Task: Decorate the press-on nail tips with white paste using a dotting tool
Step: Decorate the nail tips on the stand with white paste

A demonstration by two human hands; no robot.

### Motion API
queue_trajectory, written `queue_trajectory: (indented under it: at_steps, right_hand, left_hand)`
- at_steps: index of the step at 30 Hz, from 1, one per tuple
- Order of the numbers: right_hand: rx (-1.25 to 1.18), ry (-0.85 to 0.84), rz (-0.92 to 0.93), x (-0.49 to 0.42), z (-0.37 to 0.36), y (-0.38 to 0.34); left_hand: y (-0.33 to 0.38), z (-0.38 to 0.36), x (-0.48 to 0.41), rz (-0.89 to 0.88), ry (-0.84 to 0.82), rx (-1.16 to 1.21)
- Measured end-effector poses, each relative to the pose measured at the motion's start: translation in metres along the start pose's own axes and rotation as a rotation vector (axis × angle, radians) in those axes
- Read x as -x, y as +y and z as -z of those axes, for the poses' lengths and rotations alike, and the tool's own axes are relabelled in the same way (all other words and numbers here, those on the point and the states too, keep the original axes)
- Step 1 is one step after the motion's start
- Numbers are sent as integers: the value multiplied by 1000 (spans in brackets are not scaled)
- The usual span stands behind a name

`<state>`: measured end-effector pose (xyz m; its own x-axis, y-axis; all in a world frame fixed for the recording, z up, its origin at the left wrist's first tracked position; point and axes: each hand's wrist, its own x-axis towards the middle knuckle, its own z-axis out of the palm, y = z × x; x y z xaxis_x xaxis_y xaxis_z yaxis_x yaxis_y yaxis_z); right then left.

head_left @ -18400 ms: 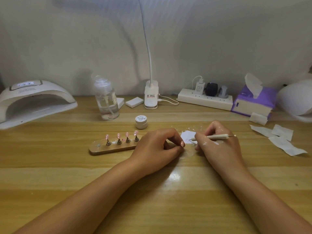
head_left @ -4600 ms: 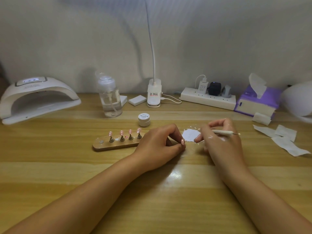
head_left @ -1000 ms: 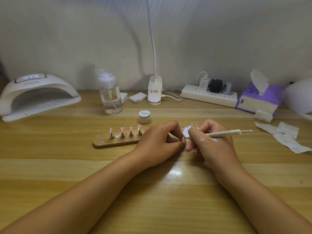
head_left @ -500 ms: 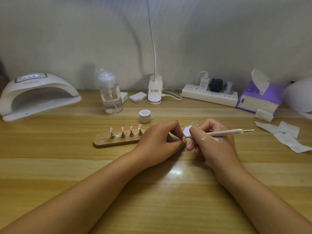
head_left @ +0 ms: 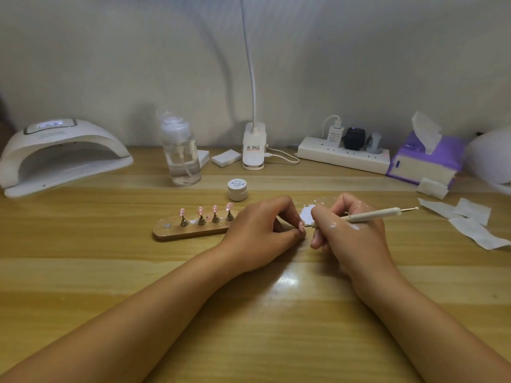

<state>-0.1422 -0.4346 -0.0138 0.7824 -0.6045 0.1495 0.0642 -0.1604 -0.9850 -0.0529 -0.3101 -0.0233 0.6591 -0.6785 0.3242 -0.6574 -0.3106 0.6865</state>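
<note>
To steady fine dotting, pinching one pink nail tip (head_left: 301, 225) in the curled left hand (head_left: 260, 233), close against the right hand (head_left: 351, 233) gripping the dotting tool (head_left: 370, 215) pen-style, just near of the white paste smear (head_left: 307, 214), with four more tips (head_left: 200, 210) parked on the wooden holder (head_left: 190, 231) to the left.

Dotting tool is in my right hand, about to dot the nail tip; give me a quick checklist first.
1. Dotting tool gripped by right hand: ok.
2. Left hand pinching the nail tip: ok.
3. Paste on the tool's working end: cannot tell, too small.
4. White paste patch just behind both hands: ok.
5. Right hand clean: not ok, white smears on its back.
6. Wipes lying at right: ok.
</note>
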Motion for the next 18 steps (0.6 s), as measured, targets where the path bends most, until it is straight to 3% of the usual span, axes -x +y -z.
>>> queue_trajectory:
  at_steps: [18]
  right_hand:
    - [-25,-34,14,2,0,-3]
  left_hand:
    - [1,1,0,-1,-16,-2]
